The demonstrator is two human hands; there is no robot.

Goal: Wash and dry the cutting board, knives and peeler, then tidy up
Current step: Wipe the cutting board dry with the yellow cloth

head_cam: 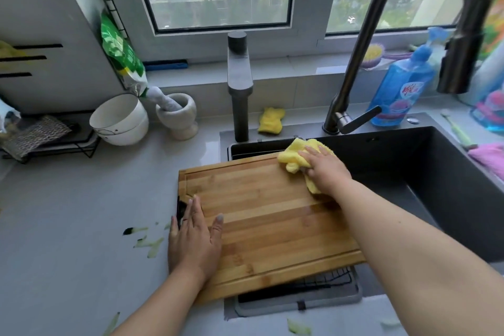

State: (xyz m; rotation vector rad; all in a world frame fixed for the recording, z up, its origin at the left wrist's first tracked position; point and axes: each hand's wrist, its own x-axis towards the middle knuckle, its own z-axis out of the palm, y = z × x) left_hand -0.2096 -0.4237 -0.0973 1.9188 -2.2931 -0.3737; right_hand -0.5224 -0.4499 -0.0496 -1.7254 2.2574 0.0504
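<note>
Head: blue bottle, label seemingly illegible

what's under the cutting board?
A black wire rack in a grey tray shows beneath the cutting board at its near edge. Farther back the sink lies below; the rest is covered.

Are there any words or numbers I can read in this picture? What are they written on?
Nothing here can be read for sure.
Blue soap bottle: a red and white label with big signs, too blurred to read.
Green bag by the wall: white marks on it, too blurred to read.
Colourful pack at the right edge: print too blurred and cut off.
Cutting board, yellow cloth, white bowl: no words on them.
</note>
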